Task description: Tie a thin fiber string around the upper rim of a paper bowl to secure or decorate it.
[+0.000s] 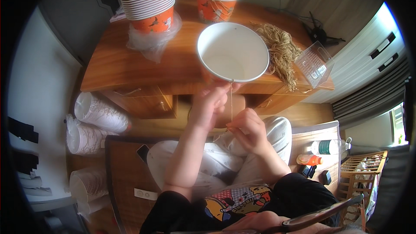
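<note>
A white-lined paper bucket (229, 43) is tilted with its mouth towards me, just over the desk's front edge. My left hand (210, 104) is closed on the bucket's near rim, its fingers pinching where a thin string (232, 105) meets the rim. The string runs down from there to my right hand (248, 129), whose fingers are closed on its lower part. Beyond the bucket, to its right, a loose bundle of tan strings (279, 50) lies on the desk. Most of the bucket's outside is hidden from view.
On the wooden desk (125, 71) stand a tall stack of orange paper buckets (147, 0) and a short stack with strings (216, 6). A clear plastic basket (315, 65) sits at its right edge. Wrapped white bucket stacks (97, 112) lie on the floor at left; bottles (325, 147) lie at right.
</note>
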A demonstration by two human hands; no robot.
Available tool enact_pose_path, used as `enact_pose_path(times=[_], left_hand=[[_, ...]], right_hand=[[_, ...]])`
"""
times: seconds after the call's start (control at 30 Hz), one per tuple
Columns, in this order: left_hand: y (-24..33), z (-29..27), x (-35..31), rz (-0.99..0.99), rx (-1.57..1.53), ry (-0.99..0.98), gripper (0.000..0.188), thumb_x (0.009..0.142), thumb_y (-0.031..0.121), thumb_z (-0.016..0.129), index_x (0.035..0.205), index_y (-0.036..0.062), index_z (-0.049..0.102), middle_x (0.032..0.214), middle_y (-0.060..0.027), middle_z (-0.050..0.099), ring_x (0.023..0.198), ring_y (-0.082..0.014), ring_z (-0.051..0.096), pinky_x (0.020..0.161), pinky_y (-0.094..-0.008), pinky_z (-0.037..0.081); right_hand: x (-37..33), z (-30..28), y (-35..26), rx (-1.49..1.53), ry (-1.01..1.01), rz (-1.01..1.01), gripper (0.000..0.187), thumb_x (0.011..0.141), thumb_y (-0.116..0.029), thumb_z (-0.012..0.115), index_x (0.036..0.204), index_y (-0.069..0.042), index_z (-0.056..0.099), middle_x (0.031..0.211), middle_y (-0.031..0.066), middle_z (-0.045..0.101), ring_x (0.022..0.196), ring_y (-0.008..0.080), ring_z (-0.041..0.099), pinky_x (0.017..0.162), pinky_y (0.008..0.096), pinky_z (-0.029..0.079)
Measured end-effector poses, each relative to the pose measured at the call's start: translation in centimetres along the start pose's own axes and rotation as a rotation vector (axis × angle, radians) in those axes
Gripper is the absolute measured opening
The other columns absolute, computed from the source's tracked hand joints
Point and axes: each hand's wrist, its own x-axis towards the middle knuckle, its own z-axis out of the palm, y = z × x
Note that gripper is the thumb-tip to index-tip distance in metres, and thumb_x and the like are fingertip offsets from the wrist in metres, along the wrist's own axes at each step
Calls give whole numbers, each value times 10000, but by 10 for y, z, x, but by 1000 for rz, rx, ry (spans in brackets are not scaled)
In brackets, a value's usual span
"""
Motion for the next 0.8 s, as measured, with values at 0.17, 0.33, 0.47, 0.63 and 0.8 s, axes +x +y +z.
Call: enact_pose_path(times=[0.17, 0.33, 0.47, 0.63, 0.8], left_hand=[[1, -2, 0, 37, 57, -16, 227, 904, 195, 618, 1021, 5, 659, 563, 121, 367, 485, 30, 275, 432, -159, 187], [3, 2, -1, 10, 117, 11, 190, 891, 160, 619, 992, 10, 677, 585, 120, 391, 492, 32, 284, 431, -163, 184], [2, 5, -3, 19, 174, 59, 178, 886, 140, 616, 989, 10, 681, 612, 116, 429, 492, 29, 287, 435, -166, 200], [-1, 8, -4, 74, 199, 84, 179, 888, 134, 609, 998, 12, 680, 656, 100, 511, 492, 27, 293, 436, -169, 218], [-1, 8, -5, 75, 206, 83, 180, 892, 139, 606, 1002, 18, 680, 672, 97, 535, 491, 29, 295, 435, -169, 224]], right_hand=[[-1, 1, 0, 6, -2, 28, 186, 739, 4, 719, 892, -65, 640, 844, 50, 621, 744, 232, 554, 679, 341, 408], [-1, 0, -1, -1, 2, 33, 189, 736, 8, 718, 890, -66, 637, 845, 46, 623, 748, 232, 559, 682, 343, 420], [0, 2, -3, -29, 1, -12, 183, 737, 5, 719, 886, -71, 643, 840, 39, 619, 744, 228, 557, 681, 340, 419], [1, 6, -5, -53, -28, -42, 189, 719, -4, 719, 875, -87, 651, 834, 24, 614, 733, 216, 559, 677, 337, 414], [1, 6, -3, -72, -37, -53, 200, 704, 1, 715, 870, -89, 647, 837, 22, 615, 739, 214, 565, 673, 338, 412]])
